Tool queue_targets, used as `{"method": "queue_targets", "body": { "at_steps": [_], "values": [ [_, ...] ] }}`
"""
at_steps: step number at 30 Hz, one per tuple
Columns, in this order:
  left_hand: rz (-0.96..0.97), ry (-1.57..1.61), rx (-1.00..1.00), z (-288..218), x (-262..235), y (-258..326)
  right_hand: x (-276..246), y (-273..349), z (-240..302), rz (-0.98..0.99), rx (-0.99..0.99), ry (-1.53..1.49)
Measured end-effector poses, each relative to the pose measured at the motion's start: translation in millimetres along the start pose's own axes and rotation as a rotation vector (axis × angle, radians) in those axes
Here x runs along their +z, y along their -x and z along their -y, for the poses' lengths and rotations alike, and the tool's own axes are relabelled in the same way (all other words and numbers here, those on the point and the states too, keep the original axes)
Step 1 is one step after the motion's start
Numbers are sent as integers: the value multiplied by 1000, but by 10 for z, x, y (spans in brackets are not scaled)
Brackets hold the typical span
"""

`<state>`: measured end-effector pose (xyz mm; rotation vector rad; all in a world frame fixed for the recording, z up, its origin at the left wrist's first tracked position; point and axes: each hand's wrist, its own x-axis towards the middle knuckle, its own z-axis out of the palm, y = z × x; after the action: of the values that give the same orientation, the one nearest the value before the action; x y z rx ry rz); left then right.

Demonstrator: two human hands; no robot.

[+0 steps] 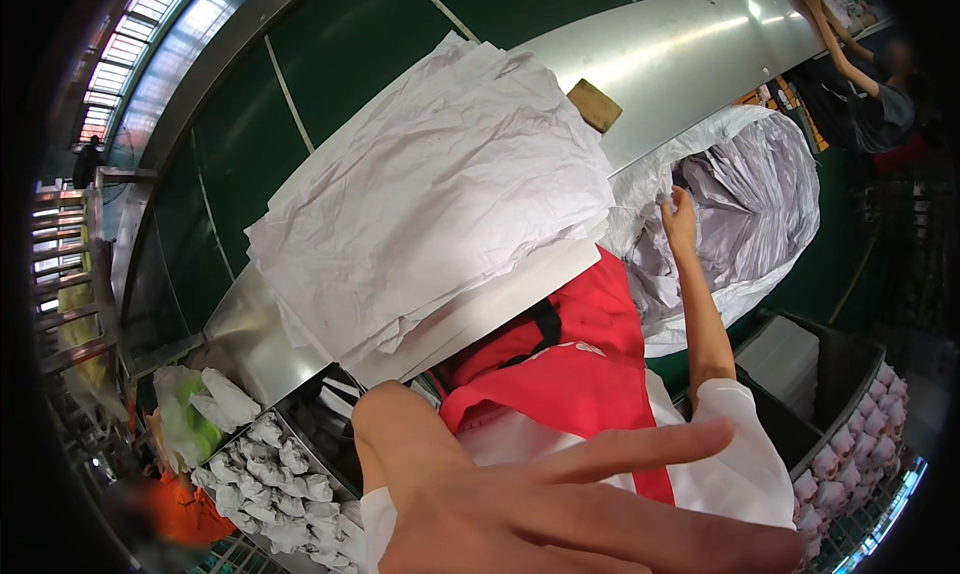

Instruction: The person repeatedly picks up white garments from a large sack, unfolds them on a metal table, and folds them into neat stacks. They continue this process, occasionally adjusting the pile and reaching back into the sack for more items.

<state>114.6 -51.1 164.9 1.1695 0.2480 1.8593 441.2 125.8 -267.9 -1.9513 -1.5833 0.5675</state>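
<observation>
My left hand (560, 504) is raised close to the camera at the lower edge, fingers stretched out and apart, holding nothing that I can see. My right hand (681, 224) reaches over the near side of a large white woven sack (796, 156). Its thumb and fingers stand a little apart, and nothing shows between them. Inside the sack lies crumpled pale grey-white sheeting (725, 209). In front of me, a thick stack of wrinkled white paper sheets (440, 184) rests on a flatter white board or sheet (500, 309) on the metal table.
A brown block (594, 106) sits on the metal table (690, 49) beyond the stack. Behind runs a green conveyor belt (370, 44). Crates of paper-wrapped bundles (280, 484) and pinkish bundles (850, 444) flank me. Another person (880, 104) works at the far right.
</observation>
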Motion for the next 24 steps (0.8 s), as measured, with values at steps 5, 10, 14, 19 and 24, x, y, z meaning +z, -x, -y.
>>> {"method": "queue_targets", "body": {
  "at_steps": [5,10,14,19,24],
  "values": [
    [-35,-44,-7,1,-64,-27,246,-188,55,-26,-152,356],
    [-82,-395,-120,90,-566,-38,251,-302,-53,181,-80,364],
    [147,-1403,-401,545,-1429,27,-163,-50,-223,-62,-101,146],
    [418,-1885,-504,857,-1950,450,-661,-12,-777,142,157,11],
    [414,-1868,-491,884,-1949,438,-995,29,-1087,318,225,-171]
  ]
}}
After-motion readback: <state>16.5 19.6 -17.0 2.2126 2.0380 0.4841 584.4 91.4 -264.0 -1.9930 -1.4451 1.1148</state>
